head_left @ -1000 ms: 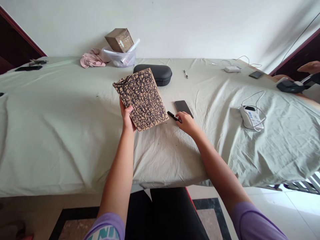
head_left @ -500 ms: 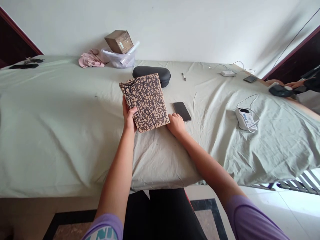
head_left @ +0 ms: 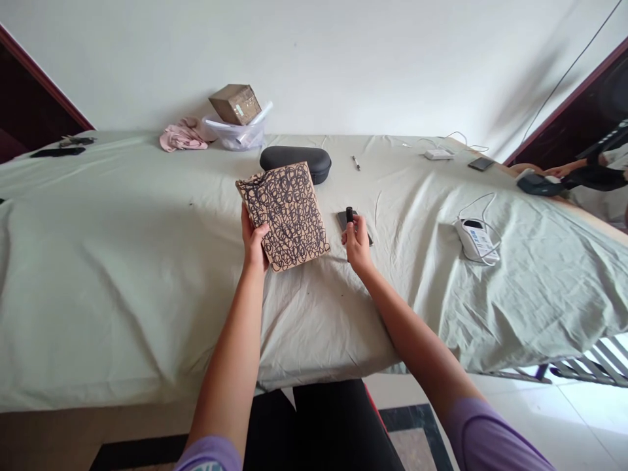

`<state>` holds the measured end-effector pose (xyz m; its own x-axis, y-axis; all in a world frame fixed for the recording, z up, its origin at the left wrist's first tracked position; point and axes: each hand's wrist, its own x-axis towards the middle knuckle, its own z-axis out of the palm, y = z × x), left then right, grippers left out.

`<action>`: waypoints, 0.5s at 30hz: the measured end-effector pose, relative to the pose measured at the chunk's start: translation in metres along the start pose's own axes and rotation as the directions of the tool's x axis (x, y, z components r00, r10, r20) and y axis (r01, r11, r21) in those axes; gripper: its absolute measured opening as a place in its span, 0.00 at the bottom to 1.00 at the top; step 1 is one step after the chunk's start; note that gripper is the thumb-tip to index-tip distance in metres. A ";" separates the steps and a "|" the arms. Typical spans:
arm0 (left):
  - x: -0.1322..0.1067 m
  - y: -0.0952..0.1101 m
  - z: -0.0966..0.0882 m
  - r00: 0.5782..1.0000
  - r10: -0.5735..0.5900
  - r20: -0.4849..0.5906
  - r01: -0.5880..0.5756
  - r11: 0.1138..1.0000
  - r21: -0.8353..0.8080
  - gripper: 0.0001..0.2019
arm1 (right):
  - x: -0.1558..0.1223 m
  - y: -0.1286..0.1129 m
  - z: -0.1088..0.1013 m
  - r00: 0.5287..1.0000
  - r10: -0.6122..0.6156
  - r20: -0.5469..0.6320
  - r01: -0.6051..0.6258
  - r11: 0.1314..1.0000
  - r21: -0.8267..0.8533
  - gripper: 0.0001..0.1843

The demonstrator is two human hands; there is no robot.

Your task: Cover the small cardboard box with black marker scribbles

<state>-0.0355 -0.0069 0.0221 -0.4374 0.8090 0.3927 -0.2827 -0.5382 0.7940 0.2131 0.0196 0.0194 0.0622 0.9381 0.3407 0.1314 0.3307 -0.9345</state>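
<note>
Above one phone (head_left: 342,220), probably one marker (head_left: 349,214)

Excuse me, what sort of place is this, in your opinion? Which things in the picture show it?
Probably a room in a private home, though I cannot be sure. A wrinkled pale green sheet covers the long surface, a crumpled pink cloth lies on it, and a clear plastic tub stands nearby.

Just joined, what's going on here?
A person's left hand grips a flat brown kraft-paper piece scribbled with black loops, holding it tilted over a pale green cloth. Their right hand holds a slim black marker upright, close above a black smartphone lying on that cloth.
</note>
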 end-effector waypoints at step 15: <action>0.002 -0.004 -0.001 1.000 -0.010 0.020 0.010 1.000 0.006 0.48 | -0.012 -0.013 0.005 0.997 -0.051 0.052 0.037 0.969 0.243 0.23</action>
<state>-0.0359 -0.0034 0.0193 -0.4174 0.8189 0.3941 -0.2815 -0.5288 0.8007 0.2060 0.0049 0.0267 0.0034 0.9240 0.3823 -0.1112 0.3803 -0.9181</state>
